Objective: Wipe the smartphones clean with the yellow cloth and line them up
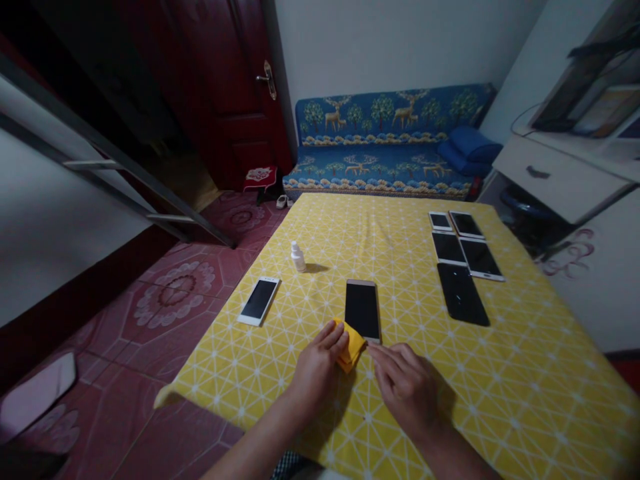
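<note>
My left hand is closed on a folded yellow cloth, pressing it against the lower left corner of a smartphone. That phone lies face up, its screen dark, with a pale gold frame. My right hand has its fingers curled, the fingertips at the phone's bottom edge beside the cloth's corner. What those fingertips pinch, if anything, is hidden. To the left, a white smartphone lies face up. A small white bottle stands upright beyond it.
At the table's right side several phones lie grouped, including a black one. A yellow patterned tablecloth covers the table. Behind it is a blue sofa; a metal ladder leans at left, and a white desk stands at right.
</note>
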A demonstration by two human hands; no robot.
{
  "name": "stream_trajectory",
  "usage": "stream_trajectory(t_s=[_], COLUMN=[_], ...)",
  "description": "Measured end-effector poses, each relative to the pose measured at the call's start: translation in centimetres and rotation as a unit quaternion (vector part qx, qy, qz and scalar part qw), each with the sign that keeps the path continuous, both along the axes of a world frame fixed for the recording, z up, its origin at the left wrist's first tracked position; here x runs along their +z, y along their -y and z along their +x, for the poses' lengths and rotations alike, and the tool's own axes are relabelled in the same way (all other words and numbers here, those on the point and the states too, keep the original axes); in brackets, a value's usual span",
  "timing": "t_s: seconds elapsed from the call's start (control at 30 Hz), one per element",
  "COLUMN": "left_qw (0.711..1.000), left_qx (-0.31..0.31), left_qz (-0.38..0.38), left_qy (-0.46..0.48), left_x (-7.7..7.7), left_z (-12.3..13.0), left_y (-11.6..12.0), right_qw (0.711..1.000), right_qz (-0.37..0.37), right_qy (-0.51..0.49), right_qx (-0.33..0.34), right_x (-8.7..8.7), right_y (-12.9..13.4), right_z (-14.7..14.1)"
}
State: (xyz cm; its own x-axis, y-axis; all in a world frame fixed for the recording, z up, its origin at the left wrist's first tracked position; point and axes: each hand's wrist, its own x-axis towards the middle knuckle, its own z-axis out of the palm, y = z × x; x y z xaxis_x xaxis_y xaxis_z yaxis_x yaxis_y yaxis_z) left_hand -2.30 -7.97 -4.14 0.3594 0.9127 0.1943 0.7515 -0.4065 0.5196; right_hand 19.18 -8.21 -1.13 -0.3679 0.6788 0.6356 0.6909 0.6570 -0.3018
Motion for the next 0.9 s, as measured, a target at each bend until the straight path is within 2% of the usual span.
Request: stream_trajectory(t_s=[0.37, 0.77, 0.83, 0.9], left_qw=[1.0, 1.0, 1.0, 0.999], left_qx=[0.013, 0.015, 0.021, 0.03], left_qz=[0.022, -0.014, -0.01, -0.004], left_qy=[0.008, 0.011, 0.012, 0.015], left_x=[0.9, 3.3, 3.3, 3.3], left_z=[0.3, 0.5, 0.6, 0.7], left_y=[0.6, 2.0, 2.0, 2.0], right_qw=[0.997, 0.999, 0.997, 0.988], right_qz=[-0.044, -0.025, -0.048, -0.102], right_qy=[0.052, 0.001, -0.026, -0.031], right_qx=[-0.04, -0.035, -0.058, -0.112], right_x=[0.6, 0.6, 0.4, 0.3], right_y=[0.5, 0.7, 0.4, 0.1], right_z=[0.1, 0.5, 0.7, 1.0])
